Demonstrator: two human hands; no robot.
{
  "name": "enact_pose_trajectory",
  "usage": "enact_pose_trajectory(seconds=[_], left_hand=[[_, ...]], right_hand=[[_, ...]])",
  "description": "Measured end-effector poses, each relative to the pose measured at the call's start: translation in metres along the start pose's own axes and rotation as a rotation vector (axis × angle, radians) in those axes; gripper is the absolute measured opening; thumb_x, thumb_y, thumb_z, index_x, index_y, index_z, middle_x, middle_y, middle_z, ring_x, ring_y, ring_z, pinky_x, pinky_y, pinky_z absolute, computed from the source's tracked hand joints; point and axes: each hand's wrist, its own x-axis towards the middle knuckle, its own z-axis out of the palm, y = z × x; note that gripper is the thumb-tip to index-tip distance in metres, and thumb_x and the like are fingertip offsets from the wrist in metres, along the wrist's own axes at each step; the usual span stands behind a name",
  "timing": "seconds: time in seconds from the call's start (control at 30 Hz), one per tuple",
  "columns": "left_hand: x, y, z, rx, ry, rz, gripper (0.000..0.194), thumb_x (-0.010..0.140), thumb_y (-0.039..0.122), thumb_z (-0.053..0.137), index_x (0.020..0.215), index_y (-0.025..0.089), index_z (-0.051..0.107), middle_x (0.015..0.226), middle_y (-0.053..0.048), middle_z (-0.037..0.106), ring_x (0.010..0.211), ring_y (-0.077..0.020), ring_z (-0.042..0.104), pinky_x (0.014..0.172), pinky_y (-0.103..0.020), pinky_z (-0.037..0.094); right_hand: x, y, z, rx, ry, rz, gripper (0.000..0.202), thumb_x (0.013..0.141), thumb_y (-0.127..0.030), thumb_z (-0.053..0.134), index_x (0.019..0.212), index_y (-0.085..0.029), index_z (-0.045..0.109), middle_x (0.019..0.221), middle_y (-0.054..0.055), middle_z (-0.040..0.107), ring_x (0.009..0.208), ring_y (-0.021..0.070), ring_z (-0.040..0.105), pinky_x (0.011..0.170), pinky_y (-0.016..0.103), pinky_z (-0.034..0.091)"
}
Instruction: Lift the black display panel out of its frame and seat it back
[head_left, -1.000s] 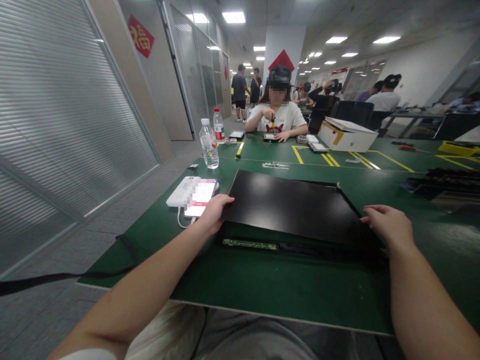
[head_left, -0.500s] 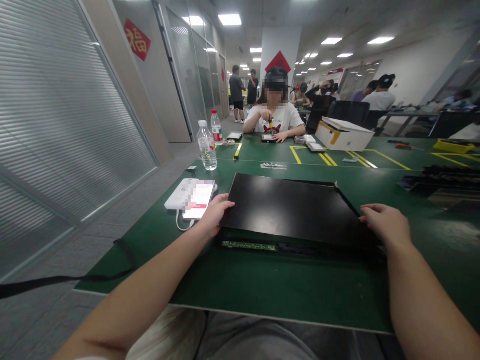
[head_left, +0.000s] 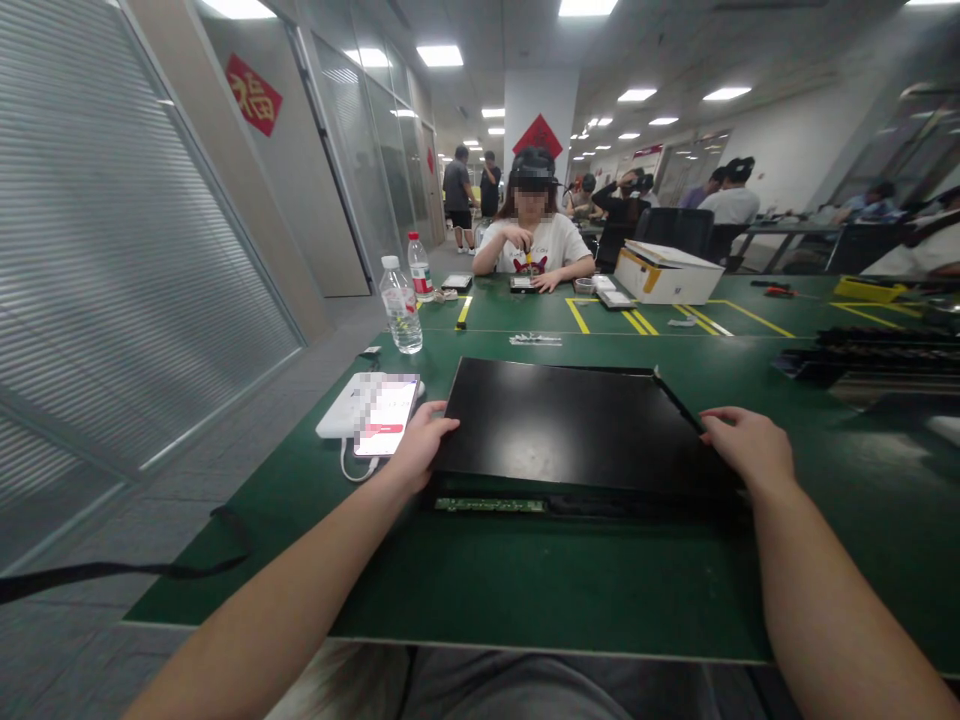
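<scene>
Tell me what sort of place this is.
Probably an open-plan workshop or training room for electronics work: a black panel with a green circuit board beside it, yellow-taped zones on a green table, and people at other tables behind.

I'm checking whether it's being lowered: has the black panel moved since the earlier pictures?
Yes, slightly: judged against the green circuit strip, the near edge of the black panel has come down closer to it.
</scene>
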Motion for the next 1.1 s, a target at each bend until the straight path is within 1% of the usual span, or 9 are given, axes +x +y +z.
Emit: enact_pose_trajectory(seconds=[0.1, 0.2, 0.33, 0.57, 0.73, 0.9, 1.1], left_hand=[[-0.001, 0.0, 0.001, -0.024, 0.012, 0.004, 0.034, 0.083, 0.007, 0.063, 0.114, 0.02, 0.062, 0.08, -0.003, 0.075, 0.073, -0.0229, 0.075, 0.061, -0.029, 0.055], [-0.002, 0.0, 0.002, -0.048, 0.017, 0.006, 0.035, 0.08, 0.007, 0.064, 0.113, 0.019, 0.062, 0.082, -0.004, 0.076, 0.077, -0.0234, 0.076, 0.064, -0.029, 0.056], [-0.001, -0.001, 0.001, -0.067, 0.018, 0.019, 0.038, 0.078, 0.007, 0.065, 0.113, 0.019, 0.063, 0.084, -0.005, 0.077, 0.079, -0.0242, 0.076, 0.066, -0.03, 0.057], [0.002, -0.003, -0.002, -0.071, 0.003, 0.034, 0.039, 0.078, 0.007, 0.066, 0.115, 0.018, 0.062, 0.083, -0.003, 0.077, 0.08, -0.0233, 0.077, 0.067, -0.029, 0.058], [0.004, -0.006, -0.002, -0.078, -0.014, 0.055, 0.041, 0.079, 0.006, 0.067, 0.117, 0.018, 0.062, 0.085, -0.004, 0.078, 0.08, -0.0228, 0.077, 0.066, -0.028, 0.058], [0.004, -0.007, -0.001, -0.066, -0.025, 0.058, 0.04, 0.079, 0.007, 0.072, 0.116, 0.018, 0.062, 0.089, -0.006, 0.079, 0.078, -0.0231, 0.078, 0.066, -0.029, 0.06], [0.0, -0.003, 0.0, -0.017, -0.016, 0.034, 0.033, 0.084, 0.004, 0.066, 0.114, 0.019, 0.062, 0.089, -0.006, 0.079, 0.08, -0.0224, 0.078, 0.066, -0.028, 0.059]], right_hand=[[-0.006, -0.008, -0.004, 0.045, -0.019, 0.11, 0.034, 0.08, -0.04, 0.057, 0.102, -0.027, 0.08, 0.093, 0.008, 0.08, 0.087, 0.031, 0.069, 0.067, 0.039, 0.045], [-0.008, -0.011, -0.007, 0.097, -0.03, 0.131, 0.031, 0.079, -0.039, 0.057, 0.098, -0.028, 0.079, 0.09, 0.007, 0.08, 0.087, 0.0309, 0.068, 0.068, 0.039, 0.045], [-0.008, -0.011, -0.006, 0.134, -0.026, 0.132, 0.029, 0.079, -0.04, 0.058, 0.096, -0.028, 0.078, 0.085, 0.007, 0.079, 0.086, 0.0302, 0.068, 0.067, 0.038, 0.045], [-0.009, -0.012, -0.007, 0.142, -0.002, 0.144, 0.024, 0.079, -0.039, 0.059, 0.091, -0.028, 0.077, 0.082, 0.007, 0.079, 0.084, 0.0298, 0.067, 0.068, 0.038, 0.045], [-0.011, -0.016, -0.009, 0.129, 0.0, 0.176, 0.023, 0.079, -0.035, 0.059, 0.092, -0.028, 0.077, 0.084, 0.006, 0.079, 0.085, 0.0296, 0.068, 0.068, 0.038, 0.044], [-0.011, -0.016, -0.007, 0.119, -0.007, 0.159, 0.025, 0.081, -0.037, 0.059, 0.095, -0.027, 0.077, 0.089, 0.007, 0.079, 0.089, 0.0308, 0.068, 0.07, 0.038, 0.045], [-0.014, -0.019, -0.009, 0.03, -0.045, 0.128, 0.032, 0.083, -0.04, 0.055, 0.101, -0.028, 0.079, 0.093, 0.008, 0.079, 0.093, 0.0326, 0.069, 0.073, 0.041, 0.048]])
